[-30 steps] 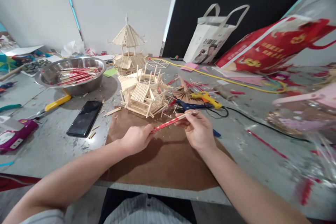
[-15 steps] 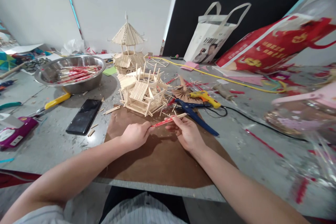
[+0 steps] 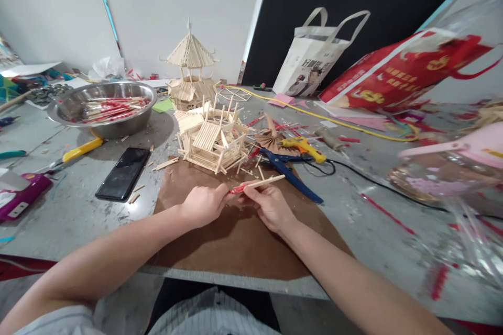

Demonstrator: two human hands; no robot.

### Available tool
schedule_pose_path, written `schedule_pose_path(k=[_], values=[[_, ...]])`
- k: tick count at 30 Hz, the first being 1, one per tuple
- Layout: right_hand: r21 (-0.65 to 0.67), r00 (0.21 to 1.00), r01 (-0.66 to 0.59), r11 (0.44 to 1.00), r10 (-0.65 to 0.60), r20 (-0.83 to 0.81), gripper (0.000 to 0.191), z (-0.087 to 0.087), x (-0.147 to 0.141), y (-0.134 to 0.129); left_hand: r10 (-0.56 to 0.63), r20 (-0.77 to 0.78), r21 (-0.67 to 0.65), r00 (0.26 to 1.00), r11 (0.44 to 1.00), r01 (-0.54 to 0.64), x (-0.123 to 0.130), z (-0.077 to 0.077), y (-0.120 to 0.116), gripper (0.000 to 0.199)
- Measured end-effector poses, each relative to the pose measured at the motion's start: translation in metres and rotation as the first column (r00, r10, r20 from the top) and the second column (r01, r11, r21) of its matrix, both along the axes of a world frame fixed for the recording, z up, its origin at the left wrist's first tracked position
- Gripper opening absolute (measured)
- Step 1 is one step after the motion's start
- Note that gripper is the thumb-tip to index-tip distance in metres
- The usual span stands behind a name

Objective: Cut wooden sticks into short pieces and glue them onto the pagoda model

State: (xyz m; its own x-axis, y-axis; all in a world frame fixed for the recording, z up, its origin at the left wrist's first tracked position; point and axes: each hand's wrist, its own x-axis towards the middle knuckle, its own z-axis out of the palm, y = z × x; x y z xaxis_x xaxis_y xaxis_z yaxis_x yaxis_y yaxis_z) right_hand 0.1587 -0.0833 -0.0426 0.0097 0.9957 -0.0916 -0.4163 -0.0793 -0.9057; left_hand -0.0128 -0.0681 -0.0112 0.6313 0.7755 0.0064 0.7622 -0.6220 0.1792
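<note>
The left hand [image 3: 204, 207] pinches a red wrapper [image 3: 237, 189], though its fingertips are hard to see. The right hand [image 3: 271, 207] grips a thin wooden stick [image 3: 270, 180] poking out of the wrapper. The stick is over the brown mat [image 3: 236, 254], near the little stick house [image 3: 212, 141].

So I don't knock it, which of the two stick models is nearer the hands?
The front model, open on top; the rear model, farther off, has a pointed roof.
</note>
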Motion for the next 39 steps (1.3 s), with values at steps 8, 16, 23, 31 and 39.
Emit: schedule_pose_path(k=[8,16,23,31,39], values=[[0.036,0.984,-0.086,0.996,0.079,0.158,0.017,-0.004,-0.007,-0.001,-0.045,0.030,0.010,0.999,0.999,0.045,-0.001,-0.006,0.004,0.037],[0.168,0.997,0.080,0.983,-0.083,0.011,0.025,0.003,0.014,0.007,-0.008,0.045,0.022,0.999,1.000,0.007,-0.007,-0.004,0.013,0.038],[0.216,0.965,0.256,0.942,-0.263,0.003,0.024,0.002,0.030,0.019,-0.038,0.063,0.018,0.997,0.999,0.037,-0.012,0.001,0.017,0.038],[0.197,0.823,0.566,0.800,-0.534,-0.195,0.024,0.020,0.069,0.031,-0.011,0.023,0.065,1.000,0.998,0.010,-0.024,0.004,0.028,0.035],[0.047,0.596,0.782,0.622,-0.722,-0.352,0.044,0.042,0.123,0.029,0.146,0.063,0.175,0.987,0.972,-0.155,-0.027,-0.001,0.031,0.034]])
